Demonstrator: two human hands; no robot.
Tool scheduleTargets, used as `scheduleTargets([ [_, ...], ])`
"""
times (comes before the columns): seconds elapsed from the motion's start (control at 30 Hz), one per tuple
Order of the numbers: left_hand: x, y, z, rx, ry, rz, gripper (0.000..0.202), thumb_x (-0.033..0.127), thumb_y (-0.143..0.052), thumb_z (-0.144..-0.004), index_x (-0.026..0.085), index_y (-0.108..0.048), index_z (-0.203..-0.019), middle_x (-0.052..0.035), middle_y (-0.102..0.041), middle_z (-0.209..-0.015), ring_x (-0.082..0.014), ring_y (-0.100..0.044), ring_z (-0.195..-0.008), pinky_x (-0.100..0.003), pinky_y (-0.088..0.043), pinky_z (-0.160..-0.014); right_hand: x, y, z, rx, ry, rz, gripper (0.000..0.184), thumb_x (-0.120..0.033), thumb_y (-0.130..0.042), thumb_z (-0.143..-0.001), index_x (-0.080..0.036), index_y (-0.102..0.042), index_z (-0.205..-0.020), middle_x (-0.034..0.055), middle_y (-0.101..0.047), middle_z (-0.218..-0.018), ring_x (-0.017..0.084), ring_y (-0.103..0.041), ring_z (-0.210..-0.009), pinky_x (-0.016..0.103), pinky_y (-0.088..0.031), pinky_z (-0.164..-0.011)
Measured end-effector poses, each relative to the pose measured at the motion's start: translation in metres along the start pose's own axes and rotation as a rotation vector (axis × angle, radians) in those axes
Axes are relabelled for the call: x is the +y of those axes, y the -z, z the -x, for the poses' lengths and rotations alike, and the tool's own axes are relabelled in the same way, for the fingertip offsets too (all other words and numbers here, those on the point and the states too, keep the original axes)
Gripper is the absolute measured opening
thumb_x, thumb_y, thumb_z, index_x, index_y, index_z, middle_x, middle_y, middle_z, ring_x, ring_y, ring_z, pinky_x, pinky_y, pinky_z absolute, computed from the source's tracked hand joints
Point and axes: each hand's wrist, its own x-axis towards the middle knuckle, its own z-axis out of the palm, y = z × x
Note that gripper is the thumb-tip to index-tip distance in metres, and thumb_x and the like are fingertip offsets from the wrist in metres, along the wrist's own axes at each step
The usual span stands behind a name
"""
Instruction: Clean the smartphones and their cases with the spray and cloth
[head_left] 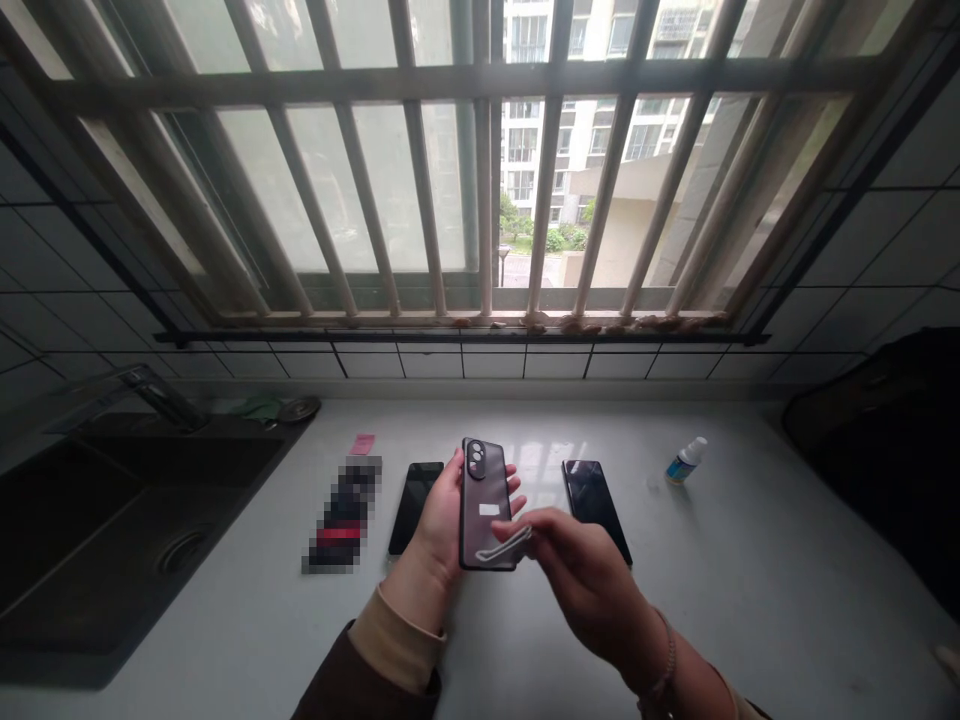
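My left hand (435, 520) holds a dark phone (484, 500) upright over the counter, its back with the camera bump toward me and a small white label on it. My right hand (585, 570) pinches a small folded grey cloth (517, 545) against the phone's lower right corner. Flat on the counter lie a black phone (409, 505) to the left of my hands and another black phone (596, 505) to the right.
A dark sink (112, 530) with a tap fills the left side of the grey counter (750, 560). A small white bottle (686, 462) lies at the right, a pink slip (363, 444) and a blurred dark packet (345, 515) at the left. A dark bag (892, 450) sits at far right. Barred window behind.
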Motion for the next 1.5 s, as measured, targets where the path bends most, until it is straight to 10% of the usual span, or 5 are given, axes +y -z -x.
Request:
scheduleTargets([
  [0.17, -0.019, -0.005, 0.009, -0.154, 0.116, -0.116, 0.033, 0.043, -0.066, -0.099, 0.015, -0.074, -0.114, -0.0151, -0.078, -0.111, -0.0282, -0.075, -0.101, -0.047, -0.061, -0.093, 0.02, 0.012, -0.013, 0.428, -0.254, -0.454, 0.032, -0.052, -0.067, -0.1, -0.024, -0.074, -0.111, 0.0065, -0.079, -0.109, 0.023, -0.075, -0.098, 0.036, -0.064, -0.089],
  [0.33, -0.035, -0.004, 0.015, -0.242, 0.233, -0.198, 0.032, 0.041, -0.069, -0.098, 0.013, -0.074, -0.113, -0.0193, -0.076, -0.115, -0.0312, -0.074, -0.109, -0.049, -0.06, -0.096, 0.026, 0.019, -0.015, 0.595, -0.234, -0.226, 0.033, -0.054, -0.066, -0.099, -0.024, -0.074, -0.111, 0.0061, -0.079, -0.1, 0.022, -0.074, -0.088, 0.036, -0.063, -0.084],
  [0.63, -0.037, -0.002, 0.006, -0.259, 0.155, 0.038, 0.025, 0.034, -0.065, -0.102, 0.015, -0.072, -0.117, -0.007, -0.077, -0.096, -0.015, -0.074, -0.082, -0.024, -0.059, -0.081, 0.023, 0.0, -0.006, 0.268, 0.11, 0.202, 0.031, -0.024, -0.058, -0.104, -0.034, -0.073, -0.129, 0.0023, -0.068, -0.146, 0.029, -0.064, -0.137, 0.048, -0.051, -0.119],
  [1.13, -0.007, -0.007, 0.003, 0.109, -0.088, 0.158, 0.048, 0.058, -0.057, -0.099, 0.013, -0.073, -0.098, -0.0098, -0.075, -0.089, -0.0214, -0.074, -0.082, -0.048, -0.056, -0.103, 0.012, -0.017, -0.003, -0.239, 0.39, 0.355, 0.042, -0.008, -0.054, -0.104, -0.032, -0.068, -0.136, 0.0, -0.072, -0.139, 0.02, -0.065, -0.135, 0.038, -0.049, -0.122],
  [1.5, 0.016, 0.006, -0.005, 0.139, -0.347, 0.199, 0.054, 0.056, -0.042, -0.105, 0.015, -0.073, -0.09, -0.0108, -0.073, -0.085, -0.024, -0.072, -0.084, -0.055, -0.052, -0.107, 0.004, -0.012, 0.002, -0.121, 0.292, 0.245, 0.034, -0.013, -0.054, -0.105, -0.03, -0.071, -0.127, 0.0034, -0.077, -0.13, 0.023, -0.073, -0.124, 0.042, -0.055, -0.115],
])
